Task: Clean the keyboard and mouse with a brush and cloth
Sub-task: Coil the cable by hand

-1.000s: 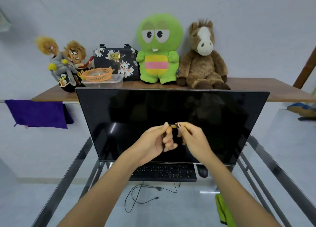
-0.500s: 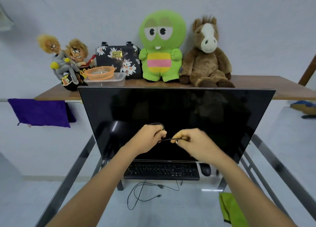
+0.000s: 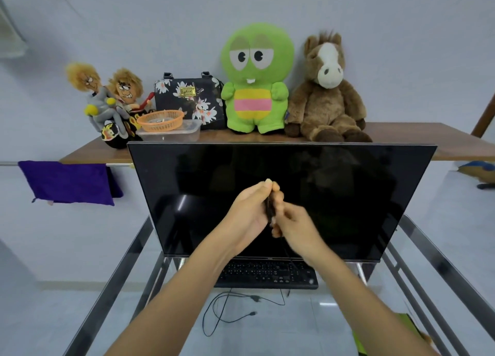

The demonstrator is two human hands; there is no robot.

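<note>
Keyboard [image 3: 265,274] on desk, below hands w/ dark cable [image 3: 270,208].

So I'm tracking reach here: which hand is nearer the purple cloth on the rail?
Left. The left hand is raised before the monitor, right of the purple cloth; the right hand is farther right.

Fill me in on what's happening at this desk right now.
A person stands at a glass desk with both hands raised in front of a dark monitor. The left hand and right hand are pinched together on a small dark object, too blurred to identify. The black keyboard sits below the screen, untouched. A purple cloth hangs on a rail to the left. No brush is clearly visible, and the mouse is hidden here.
</note>
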